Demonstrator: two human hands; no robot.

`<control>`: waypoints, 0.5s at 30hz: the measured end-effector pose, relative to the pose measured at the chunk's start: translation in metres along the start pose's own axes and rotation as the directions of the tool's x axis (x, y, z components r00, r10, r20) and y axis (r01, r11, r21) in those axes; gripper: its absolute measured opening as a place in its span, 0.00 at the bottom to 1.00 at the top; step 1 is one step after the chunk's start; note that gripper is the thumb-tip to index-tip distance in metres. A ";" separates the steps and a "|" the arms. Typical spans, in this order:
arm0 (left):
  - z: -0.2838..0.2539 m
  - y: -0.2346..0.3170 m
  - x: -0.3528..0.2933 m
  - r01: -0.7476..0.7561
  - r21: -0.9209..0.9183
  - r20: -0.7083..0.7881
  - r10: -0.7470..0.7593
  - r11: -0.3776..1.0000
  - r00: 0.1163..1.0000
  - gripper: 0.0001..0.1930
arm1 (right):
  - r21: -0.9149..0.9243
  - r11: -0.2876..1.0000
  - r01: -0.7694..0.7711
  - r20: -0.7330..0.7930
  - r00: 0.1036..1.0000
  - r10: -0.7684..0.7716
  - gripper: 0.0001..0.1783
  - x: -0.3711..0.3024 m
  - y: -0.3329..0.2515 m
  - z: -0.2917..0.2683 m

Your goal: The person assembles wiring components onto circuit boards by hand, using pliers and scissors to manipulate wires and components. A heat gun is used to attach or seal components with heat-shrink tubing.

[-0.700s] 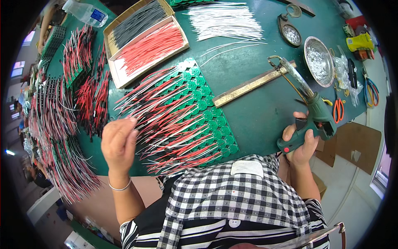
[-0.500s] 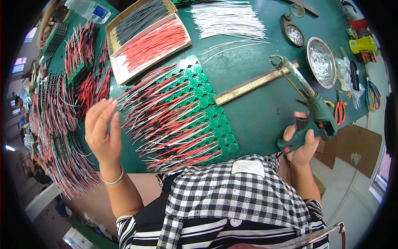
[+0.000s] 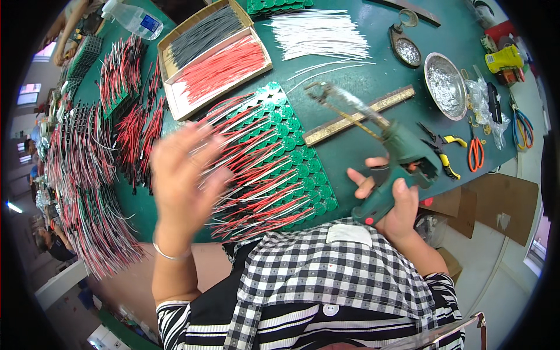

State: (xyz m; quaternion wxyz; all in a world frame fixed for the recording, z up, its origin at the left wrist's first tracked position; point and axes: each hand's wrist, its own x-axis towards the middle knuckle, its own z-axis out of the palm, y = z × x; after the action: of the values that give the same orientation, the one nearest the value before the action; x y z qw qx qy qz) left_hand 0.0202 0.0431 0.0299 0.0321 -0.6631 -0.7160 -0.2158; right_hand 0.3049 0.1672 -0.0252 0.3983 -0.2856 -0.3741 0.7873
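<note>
My right hand is wrapped round the handle of a green soldering gun. Its metal barrel and a thin feed tube point to the upper left, over a narrow wooden strip. Left of that lies a panel of round green circuit boards, with red, white and black wires fanning out leftward from it. My left hand is raised at the left ends of these wires, smeared by motion. Whether it touches them or holds anything is not visible.
Boxes of black wires and red wires stand at the back, beside loose white wires. Wired bundles fill the left. To the right are a metal bowl, a small dish, yellow-handled cutters and orange-handled scissors.
The soldering gun has swung left in my right hand, its tip now nearer the circuit boards. My left hand has moved right, over the wire ends. The yellow-handled cutters have come more fully into view.
</note>
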 end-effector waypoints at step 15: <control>0.030 0.046 -0.039 0.082 -0.040 0.409 -0.059 0.996 0.911 0.45 | -0.148 0.972 -0.181 0.202 0.957 0.209 0.28 -0.003 0.012 0.014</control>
State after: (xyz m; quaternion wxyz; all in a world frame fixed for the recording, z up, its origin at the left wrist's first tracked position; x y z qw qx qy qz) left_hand 0.0763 0.0186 0.0023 -0.1441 -0.6679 -0.7241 -0.0942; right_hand 0.2912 0.1544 -0.0272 0.2564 -0.2586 -0.4352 0.8234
